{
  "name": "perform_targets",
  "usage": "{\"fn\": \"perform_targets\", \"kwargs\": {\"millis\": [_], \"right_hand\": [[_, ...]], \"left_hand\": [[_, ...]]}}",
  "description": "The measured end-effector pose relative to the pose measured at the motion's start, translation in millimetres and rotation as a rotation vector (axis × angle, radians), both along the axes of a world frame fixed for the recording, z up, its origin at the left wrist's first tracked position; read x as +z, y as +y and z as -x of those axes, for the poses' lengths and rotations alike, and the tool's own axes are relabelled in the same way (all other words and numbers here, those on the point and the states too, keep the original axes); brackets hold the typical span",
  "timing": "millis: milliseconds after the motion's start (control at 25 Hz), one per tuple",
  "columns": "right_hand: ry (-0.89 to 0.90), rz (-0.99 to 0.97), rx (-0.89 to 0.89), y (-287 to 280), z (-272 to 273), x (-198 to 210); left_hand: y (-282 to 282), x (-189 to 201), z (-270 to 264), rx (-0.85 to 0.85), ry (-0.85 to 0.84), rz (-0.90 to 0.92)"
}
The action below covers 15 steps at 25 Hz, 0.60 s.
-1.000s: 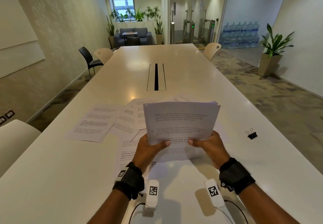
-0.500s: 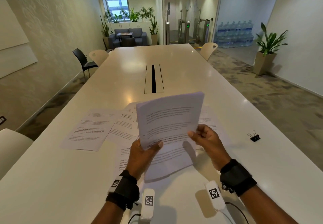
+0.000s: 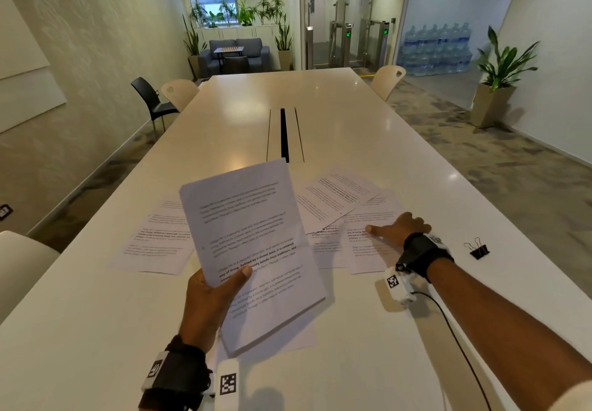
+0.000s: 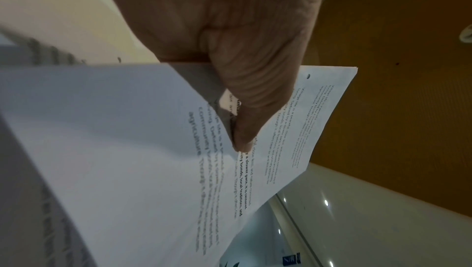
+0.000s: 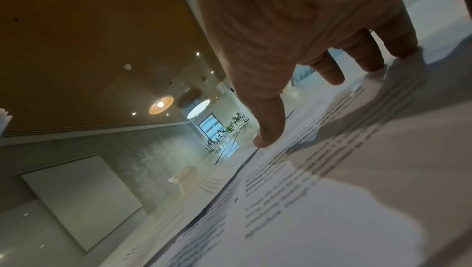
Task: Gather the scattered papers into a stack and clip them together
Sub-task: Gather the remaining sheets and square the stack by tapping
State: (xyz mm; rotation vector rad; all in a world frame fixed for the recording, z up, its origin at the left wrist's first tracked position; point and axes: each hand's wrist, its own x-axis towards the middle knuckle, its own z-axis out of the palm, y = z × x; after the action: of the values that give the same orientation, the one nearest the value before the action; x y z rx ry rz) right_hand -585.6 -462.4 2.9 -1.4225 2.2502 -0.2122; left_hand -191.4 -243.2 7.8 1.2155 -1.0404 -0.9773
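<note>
Gathering looks part done: left hand (image 3: 208,301) pinches a partial stack (image 3: 253,250), right hand (image 3: 400,229) spreads fingers on loose sheets (image 3: 336,196) on the bench, binder clip (image 3: 478,249) unused.

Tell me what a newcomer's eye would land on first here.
First, the raised stack of papers that the left hand pinches at its lower left corner, at the near end of the long white table. Next, the right hand pressing on loose sheets to the right, with a black binder clip lying beyond the wrist.
</note>
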Motion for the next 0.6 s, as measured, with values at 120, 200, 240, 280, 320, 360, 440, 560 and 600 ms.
{"fn": "perform_targets", "kwargs": {"millis": [120, 200, 240, 280, 320, 360, 440, 560, 600], "right_hand": [[0.004, 0.005, -0.001, -14.7, -31.7, -1.8], [0.011, 0.021, 0.009, -15.4, -55.0, 4.1], [0.007, 0.034, 0.01, -15.5, -63.9, 6.2], [-0.002, 0.046, 0.0, -15.0, -72.4, 8.2], [-0.017, 0.058, -0.02, -14.7, -79.2, 9.6], [-0.016, 0.069, -0.053, -15.7, -84.5, 10.3], [0.002, 0.076, -0.127, -17.4, -95.2, 10.8], [0.022, 0.04, -0.179, -22.5, -111.1, 11.8], [0.026, 0.044, -0.183, -24.2, -114.9, 10.3]], "left_hand": [[6.0, -6.1, -6.8, 0.039, -0.007, -0.008], [9.9, -11.0, -12.7, 0.065, -0.023, -0.026], [11.5, -13.4, -15.7, 0.076, -0.029, -0.039], [13.4, -15.7, -19.0, 0.085, -0.032, -0.053], [14.9, -17.6, -22.5, 0.093, -0.037, -0.066], [16.4, -18.6, -24.8, 0.1, -0.038, -0.075], [19.8, -18.7, -27.8, 0.117, -0.047, -0.087], [22.6, -17.4, -31.3, 0.136, -0.068, -0.094], [22.5, -18.2, -32.4, 0.139, -0.072, -0.095]]}}
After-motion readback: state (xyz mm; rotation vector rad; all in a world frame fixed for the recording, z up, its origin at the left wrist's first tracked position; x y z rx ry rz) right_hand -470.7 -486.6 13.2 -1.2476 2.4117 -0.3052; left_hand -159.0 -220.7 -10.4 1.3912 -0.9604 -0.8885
